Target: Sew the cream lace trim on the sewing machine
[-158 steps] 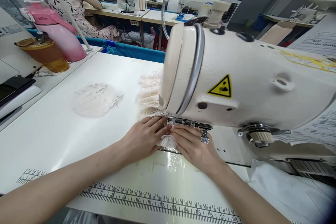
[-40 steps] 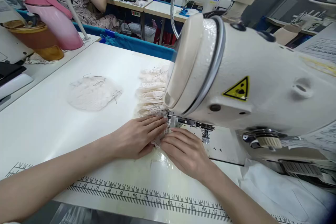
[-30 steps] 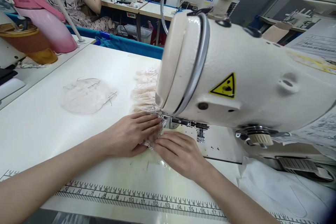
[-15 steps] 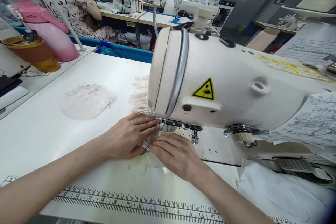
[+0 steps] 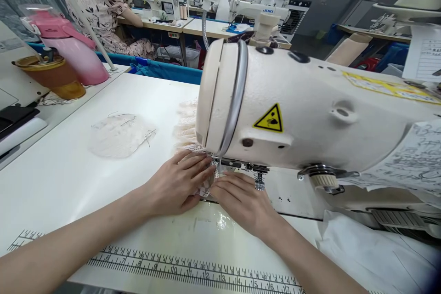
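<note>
My left hand [image 5: 179,183] lies flat, fingers stretched out, pressing a small cream lace piece [image 5: 206,187] onto the white table [image 5: 62,170] under the head of a cream sewing machine [image 5: 292,110]. My right hand [image 5: 241,200] rests palm down right beside it, its fingertips on the same lace just in front of the presser foot [image 5: 225,165]. The lace is mostly hidden under both hands. A chain of sewn lace pieces [image 5: 186,124] trails away behind the machine head.
A round lace piece [image 5: 119,133] with loose threads lies to the left. A pink bottle [image 5: 74,50] and an amber cup [image 5: 51,71] stand on a side shelf. A printed ruler [image 5: 193,273] runs along the near edge. Another person sits at a far machine [image 5: 103,14].
Both hands have stayed on the lace and crept a little toward the presser foot; less lace shows in front of them than five seconds ago. The camera view shifted slightly.
</note>
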Available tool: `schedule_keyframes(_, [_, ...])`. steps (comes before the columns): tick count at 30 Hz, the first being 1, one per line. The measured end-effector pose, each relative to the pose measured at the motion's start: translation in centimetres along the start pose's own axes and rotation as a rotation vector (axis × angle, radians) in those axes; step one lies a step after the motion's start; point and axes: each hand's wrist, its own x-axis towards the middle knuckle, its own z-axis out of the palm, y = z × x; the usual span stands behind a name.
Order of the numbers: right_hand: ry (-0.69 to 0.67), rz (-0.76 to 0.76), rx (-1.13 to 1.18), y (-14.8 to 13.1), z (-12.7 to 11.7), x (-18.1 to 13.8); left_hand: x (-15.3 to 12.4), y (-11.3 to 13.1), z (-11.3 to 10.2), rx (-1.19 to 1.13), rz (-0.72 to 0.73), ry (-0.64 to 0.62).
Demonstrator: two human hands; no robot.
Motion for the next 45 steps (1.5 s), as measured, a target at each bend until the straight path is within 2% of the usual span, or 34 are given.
schedule_keyframes(20, [-0.008,0.079,-0.098,1.4,-1.3,0.2,0.2,0.4,0.4,-0.005,-0.038,-0.058])
schedule_keyframes(23, [0.001,0.089,-0.116,1.4,-1.3,0.3,0.2,0.4,0.5,0.004,-0.016,0.004])
schedule_keyframes(28, [0.004,0.066,-0.034,1.3,-0.8,0.1,0.1,0.5,0.6,0.027,0.135,0.156])
schedule_keyframes(31, [-0.009,0.060,-0.004,0.9,-0.6,0.1,0.1,0.3,0.6,0.012,0.150,0.151])
schedule_keyframes(45, [-0.035,0.075,-0.074,0.0,-0.5,0.1,0.4,-0.2,0.7,-0.063,0.047,0.124])
